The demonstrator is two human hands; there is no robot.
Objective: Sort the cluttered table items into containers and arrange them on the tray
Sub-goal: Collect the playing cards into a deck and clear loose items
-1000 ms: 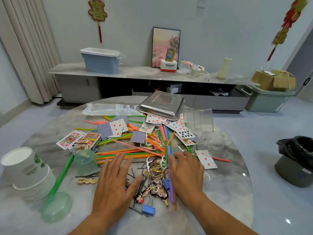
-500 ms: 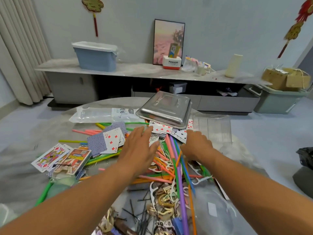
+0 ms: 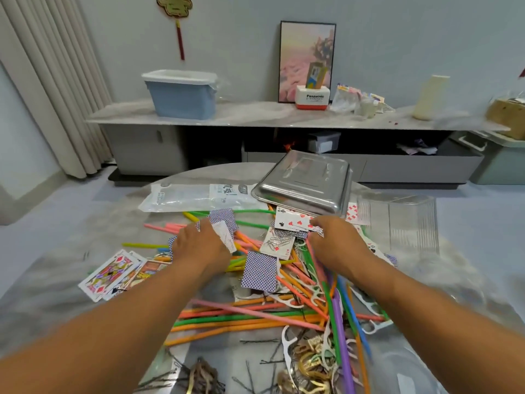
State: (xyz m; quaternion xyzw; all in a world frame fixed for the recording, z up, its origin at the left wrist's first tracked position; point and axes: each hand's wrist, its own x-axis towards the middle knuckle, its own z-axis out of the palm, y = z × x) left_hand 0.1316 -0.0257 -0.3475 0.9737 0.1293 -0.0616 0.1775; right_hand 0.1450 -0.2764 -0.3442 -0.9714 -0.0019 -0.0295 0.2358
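Playing cards, coloured straws (image 3: 255, 317), floss picks, hairpins and hair clips (image 3: 309, 362) lie mixed on the round marble table (image 3: 56, 280). A steel tray (image 3: 306, 183) lies upside down at the far side, propped on cards. My left hand (image 3: 199, 245) curls over blue-backed and face-up cards (image 3: 224, 226) left of centre. My right hand (image 3: 335, 243) pinches the fanned face-up cards (image 3: 292, 221) just below the tray's front edge. A single blue-backed card (image 3: 260, 273) lies between my forearms, and a card with paper clips (image 3: 278, 241) sits between my hands.
A clear plastic bag (image 3: 196, 197) lies left of the tray. A clear ribbed container (image 3: 397, 220) stands at the right. More face cards (image 3: 113, 271) lie at the left. Beyond the table is a low cabinet with a blue bin (image 3: 181, 95).
Both hands have moved from the near clutter to the far side of the table. The left one now covers the blue-backed cards and the right one has reached the cards under the tray.
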